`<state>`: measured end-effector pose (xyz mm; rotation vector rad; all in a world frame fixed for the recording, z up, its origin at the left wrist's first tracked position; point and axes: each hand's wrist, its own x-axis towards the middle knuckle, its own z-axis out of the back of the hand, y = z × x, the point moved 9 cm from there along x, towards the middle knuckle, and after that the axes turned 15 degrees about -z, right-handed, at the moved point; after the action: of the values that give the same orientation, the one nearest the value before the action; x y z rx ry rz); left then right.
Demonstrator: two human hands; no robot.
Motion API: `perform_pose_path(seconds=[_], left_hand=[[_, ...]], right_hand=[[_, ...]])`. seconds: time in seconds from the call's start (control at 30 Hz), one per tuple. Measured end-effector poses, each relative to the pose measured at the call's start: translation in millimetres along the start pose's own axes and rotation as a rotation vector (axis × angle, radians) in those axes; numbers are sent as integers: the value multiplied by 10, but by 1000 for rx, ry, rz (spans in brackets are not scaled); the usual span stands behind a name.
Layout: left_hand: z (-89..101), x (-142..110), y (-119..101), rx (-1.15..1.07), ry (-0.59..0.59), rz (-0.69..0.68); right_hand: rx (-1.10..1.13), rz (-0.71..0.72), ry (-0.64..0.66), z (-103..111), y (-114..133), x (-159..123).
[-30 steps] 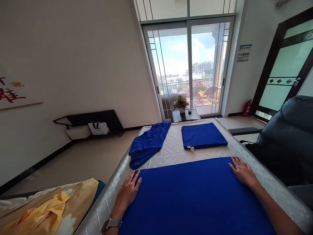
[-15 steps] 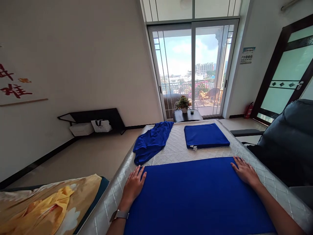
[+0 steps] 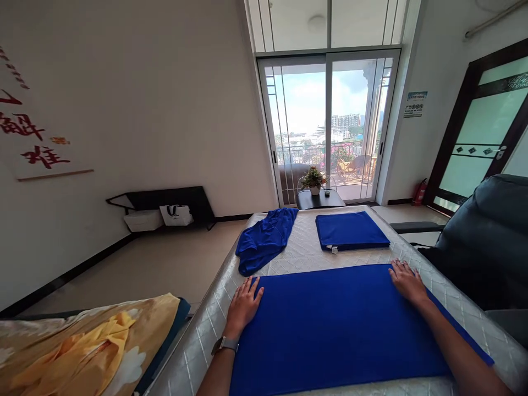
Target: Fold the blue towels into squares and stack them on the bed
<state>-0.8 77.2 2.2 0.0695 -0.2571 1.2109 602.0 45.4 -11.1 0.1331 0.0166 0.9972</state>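
Cloth panel, blue (image 3: 330, 324): spread flat on the quilted mattress (image 3: 304, 239) at lower center of the frame. The far edge runs between the two hands; the near edge lies close to the bottom of the frame, with a strip of mattress visible below it.

Left hand (image 3: 245, 305): palm down at the far left corner of the panel, fingers extended and slightly parted, nothing gripped. A wristwatch (image 3: 226, 344) is fitted on the left wrist.

Right hand (image 3: 407, 281): palm down at the far right corner of the panel, fingers extended and slightly parted, nothing gripped. The right forearm crosses over the right part of the panel.

Folded blue cloth (image 3: 352, 229): right of center, beyond the far edge of the panel and apart from it. A white label (image 3: 333, 249) protrudes from its near side.

Crumpled blue cloth (image 3: 267, 240): left of the folded cloth, apart from it, just beyond the left hand.

Adjacent items: patterned bedding (image 3: 163, 316) at lower left, carrying a loose yellow cloth (image 3: 93, 352); potted plant (image 3: 314, 180) at upper center, beyond the mattress; dark padded chair (image 3: 487, 231) at right.
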Motion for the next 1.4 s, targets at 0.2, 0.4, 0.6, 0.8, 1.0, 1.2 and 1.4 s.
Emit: perform_pose_path(seconds=[0.2,0.4,0.6,0.8,1.0,1.2,1.4], left_hand=[[-3,1,5,31,27,21],[3,-19,4,54,50,22],[-44,-6,38,48,28,21],[-24,6,25,25,34,39],[-10,34,7,25,43,44],[-17,60,30,48,18,44],[-36,62,30,38,15,43]], right_hand=[[148,424,189,31,1631,-957],[140,568,303,-112,2196,-1385],[57,439,179,-204,1268,-740],[-24,214,79,-351,-81,142],[-28,161,36,-459,-408,382],[-53,161,39,-431,-355,359],[-92,97,39,-444,-396,368]])
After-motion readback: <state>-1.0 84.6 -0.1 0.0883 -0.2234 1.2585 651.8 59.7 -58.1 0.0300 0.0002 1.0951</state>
